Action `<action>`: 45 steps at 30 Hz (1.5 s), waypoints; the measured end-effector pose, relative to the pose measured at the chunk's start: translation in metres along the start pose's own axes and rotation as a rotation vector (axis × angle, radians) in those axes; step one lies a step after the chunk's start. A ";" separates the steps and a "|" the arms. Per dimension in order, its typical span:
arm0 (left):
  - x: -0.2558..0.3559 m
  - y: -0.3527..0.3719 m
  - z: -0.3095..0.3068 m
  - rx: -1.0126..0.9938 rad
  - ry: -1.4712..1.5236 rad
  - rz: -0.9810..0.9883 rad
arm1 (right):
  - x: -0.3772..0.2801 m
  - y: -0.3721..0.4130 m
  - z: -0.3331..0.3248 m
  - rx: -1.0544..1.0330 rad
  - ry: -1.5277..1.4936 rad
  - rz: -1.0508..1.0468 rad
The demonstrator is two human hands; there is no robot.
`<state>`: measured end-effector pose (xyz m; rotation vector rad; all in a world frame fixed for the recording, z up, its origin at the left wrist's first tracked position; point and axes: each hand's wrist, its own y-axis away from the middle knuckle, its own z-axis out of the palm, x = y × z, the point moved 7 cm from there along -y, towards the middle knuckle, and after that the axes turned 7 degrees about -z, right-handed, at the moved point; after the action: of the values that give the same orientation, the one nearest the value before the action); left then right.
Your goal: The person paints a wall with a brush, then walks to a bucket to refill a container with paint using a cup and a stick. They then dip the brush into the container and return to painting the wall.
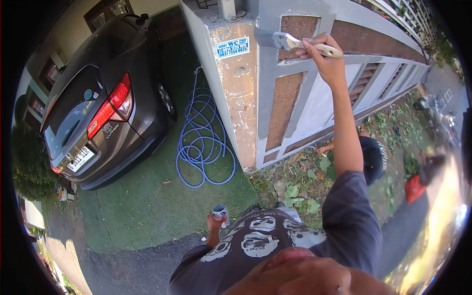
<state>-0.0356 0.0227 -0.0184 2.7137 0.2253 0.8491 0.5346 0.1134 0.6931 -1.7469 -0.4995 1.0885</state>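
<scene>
My right hand (322, 53), raised high, is closed around the pale wooden handle of a paintbrush (294, 43). The brush's grey, paint-covered bristles touch the grey-painted border of the wall (268, 64), near a brown textured panel (298, 25). Lower down, by my side, my left hand (215, 224) grips a small paint cup (220, 212) with dark grey contents. Left of the brush, the wall's end face (233, 108) is bare and flaking, with a blue and white sticker (233, 47) on it.
A dark car (98, 103) stands at the left on green ground. Between it and the wall lies a coiled blue hose (204, 142). Another person (372, 160) crouches by the wall's foot among leafy plants (307, 189). A red object (415, 189) is at the right.
</scene>
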 end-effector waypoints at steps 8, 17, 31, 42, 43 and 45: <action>-0.009 -0.005 0.012 -0.049 -0.071 -0.021 | -0.001 0.013 -0.003 -0.007 0.005 0.021; 0.010 0.001 0.007 -0.117 -0.020 -0.084 | 0.001 0.014 -0.044 0.012 0.009 0.081; 0.045 0.017 0.026 0.024 -0.053 0.143 | 0.004 -0.033 -0.087 0.249 -0.115 -0.094; 0.082 0.053 0.058 -0.100 -0.075 -0.063 | 0.054 -0.030 -0.224 0.552 0.231 -0.202; 0.096 0.064 0.051 -0.146 0.019 -0.036 | 0.053 -0.023 -0.240 0.622 0.364 -0.255; 0.106 0.077 0.055 -0.188 0.106 -0.013 | 0.053 -0.020 -0.243 0.663 0.434 -0.256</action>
<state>0.0872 -0.0376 0.0193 2.4944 0.1751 0.9611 0.7702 0.0346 0.7160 -1.2299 -0.0649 0.5694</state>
